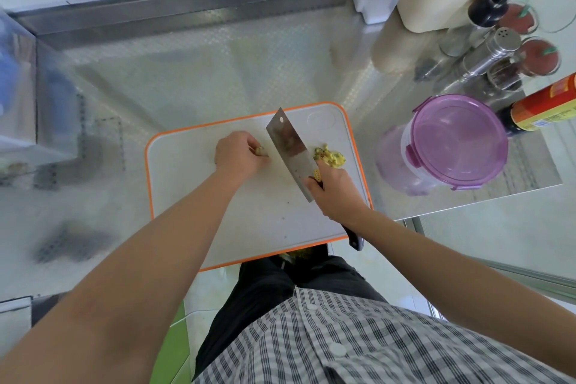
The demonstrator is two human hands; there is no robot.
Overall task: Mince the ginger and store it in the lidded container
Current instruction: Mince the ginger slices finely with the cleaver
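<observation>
My left hand (237, 154) pinched the ginger stub (261, 151) on the cutting board (174, 171); my right hand (335, 193) gripped the cleaver (291, 151), blade running toward eleven o'clock, at the stub's three o'clock

Open steel counter (193, 72) stretches behind and left of the cutting board (249, 221). A cleaver (290, 150) slants across the board's middle. Just right of the board stands a purple lidded container (452, 140), with bottles (491, 9) crowded behind it.

Head camera looks steeply down; wide-angle; close above the cutting board (180, 171).
</observation>
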